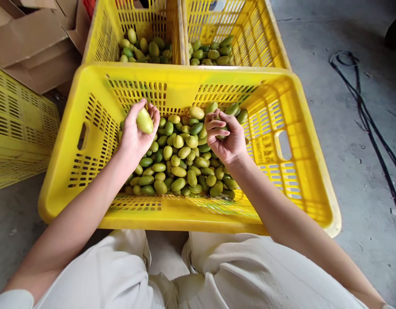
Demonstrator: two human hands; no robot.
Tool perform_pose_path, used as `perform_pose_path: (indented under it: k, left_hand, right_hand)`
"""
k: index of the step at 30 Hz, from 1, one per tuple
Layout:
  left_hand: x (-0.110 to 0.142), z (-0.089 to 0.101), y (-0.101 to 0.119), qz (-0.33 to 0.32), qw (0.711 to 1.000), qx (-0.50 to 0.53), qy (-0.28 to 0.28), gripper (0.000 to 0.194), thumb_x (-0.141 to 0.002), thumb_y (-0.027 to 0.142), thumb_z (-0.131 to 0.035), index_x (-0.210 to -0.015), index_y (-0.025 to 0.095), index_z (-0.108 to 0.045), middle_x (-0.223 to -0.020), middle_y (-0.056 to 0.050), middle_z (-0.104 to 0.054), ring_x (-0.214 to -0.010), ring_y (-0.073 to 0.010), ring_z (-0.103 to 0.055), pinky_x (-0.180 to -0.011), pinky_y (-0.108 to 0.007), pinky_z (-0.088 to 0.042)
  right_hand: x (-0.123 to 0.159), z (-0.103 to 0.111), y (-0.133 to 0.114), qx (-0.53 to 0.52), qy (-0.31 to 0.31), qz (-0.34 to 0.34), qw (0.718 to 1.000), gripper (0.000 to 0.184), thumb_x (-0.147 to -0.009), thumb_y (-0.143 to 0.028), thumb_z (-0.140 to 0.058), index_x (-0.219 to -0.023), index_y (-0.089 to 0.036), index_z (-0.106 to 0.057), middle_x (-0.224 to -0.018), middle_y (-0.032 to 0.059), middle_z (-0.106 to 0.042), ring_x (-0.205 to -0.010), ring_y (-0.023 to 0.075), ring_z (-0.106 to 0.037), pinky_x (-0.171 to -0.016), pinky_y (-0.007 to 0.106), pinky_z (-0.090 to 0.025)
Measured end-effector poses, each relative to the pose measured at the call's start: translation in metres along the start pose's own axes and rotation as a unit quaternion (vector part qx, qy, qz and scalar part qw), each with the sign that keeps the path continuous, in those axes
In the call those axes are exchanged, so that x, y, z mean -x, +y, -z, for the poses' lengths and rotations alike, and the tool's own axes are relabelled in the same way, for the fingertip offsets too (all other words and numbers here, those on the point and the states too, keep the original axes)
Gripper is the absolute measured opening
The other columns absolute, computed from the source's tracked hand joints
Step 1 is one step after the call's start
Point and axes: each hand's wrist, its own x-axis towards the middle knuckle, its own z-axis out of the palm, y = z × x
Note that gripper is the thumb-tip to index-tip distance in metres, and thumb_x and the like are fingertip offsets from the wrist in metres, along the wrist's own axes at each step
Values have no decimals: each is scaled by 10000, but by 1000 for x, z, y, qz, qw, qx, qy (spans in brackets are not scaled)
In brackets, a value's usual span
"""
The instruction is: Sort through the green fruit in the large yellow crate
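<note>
Within the front crate, over the left part of its fruit heap, the left hand has its grip closed around a pale yellow-green fruit, thumb on one side and fingers on the other, with the palm turned up, probably so that the fruit sits securely and most of its skin shows. Toward the right part of the front crate, the right hand curls its grip narrowly about a green fruit, perhaps cradling it in bent fingers so it cannot roll out. The front crate lies close before the pale trousers, presumably to keep the heap within easy reach of both arms. Beyond its far wall stand a rear left crate and a rear right crate, each holding similar fruit; both are cut off by the top edge, and the front crate hides their lower parts. The right hand's fingers cover most of its fruit, so its full shape cannot be told. The heap's depth is also hidden.
</note>
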Motion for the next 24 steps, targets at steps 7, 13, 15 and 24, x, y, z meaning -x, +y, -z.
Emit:
perform_pose_path:
  k: [7, 13, 15, 24]
  left_hand:
    - [6, -2, 4, 21, 999, 13, -23, 239, -1083, 403, -533, -1039, 258, -717, -890, -70, -747, -984, -227, -773, -766, -269, -627]
    - [3, 0, -5, 60, 993, -26, -102, 260, -1086, 172, -463, -1186, 201, -701, -1051, -93, -773, -1130, -238, -780, -922, -331, -644]
    - [3, -1, -8, 57, 992, -48, -102, 183, -1076, 172, -551, -1161, 191, -712, -1062, -89, -777, -1068, -206, -787, -914, -278, -635]
    - [4, -2, -8, 56, 997, -49, -28, 111, -960, 152, -729, -1019, 243, -708, -865, 0, -731, -764, -100, -743, -748, -163, -598]
  right_hand:
    - [-1, 5, 4, 54, -52, 78, 994, 155, -966, -408, -627, -1036, -279, -674, -917, 13, -760, -832, 179, -713, -642, 299, -654]
    - [0, -3, 10, 117, -51, 80, 989, 174, -897, -206, -620, -1028, -307, -675, -1041, 9, -795, -1138, 252, -764, -891, 486, -710]
    - [0, -4, 11, 128, -45, 82, 987, 172, -899, -183, -652, -1015, -308, -675, -1053, 3, -797, -1158, 242, -764, -923, 470, -710]
    - [-7, 11, 7, 98, -19, 41, 994, 151, -920, -269, -790, -963, -293, -648, -818, -28, -678, -794, 155, -720, -629, 269, -672]
